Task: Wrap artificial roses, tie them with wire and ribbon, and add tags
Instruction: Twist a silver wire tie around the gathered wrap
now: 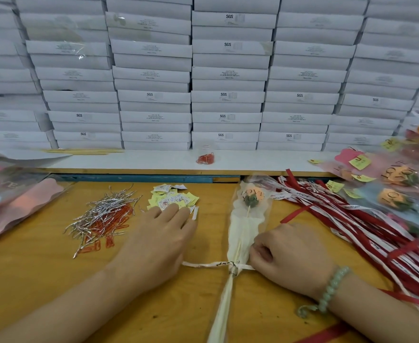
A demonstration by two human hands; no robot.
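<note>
A wrapped artificial rose (249, 198) lies lengthwise on the wooden table (42, 276), in a cream and clear sleeve printed "LOVE YOU". A white ribbon (210, 264) and a wire twist are tied around its stem at the gathered neck. My right hand (290, 256) rests curled beside the sleeve, fingers pinching the wrap just above the tie. My left hand (159, 241) lies flat, fingertips on the pile of yellow and white tags (172, 198). Whether it holds a tag is hidden.
A heap of silver wire ties and red paper clips (102, 219) lies to the left. Red and white ribbons (352, 219) spread at the right, finished wrapped roses (396, 191) beyond them. Pink wrapping sleeves (17, 204) sit far left. Stacked white boxes (228, 95) wall the back.
</note>
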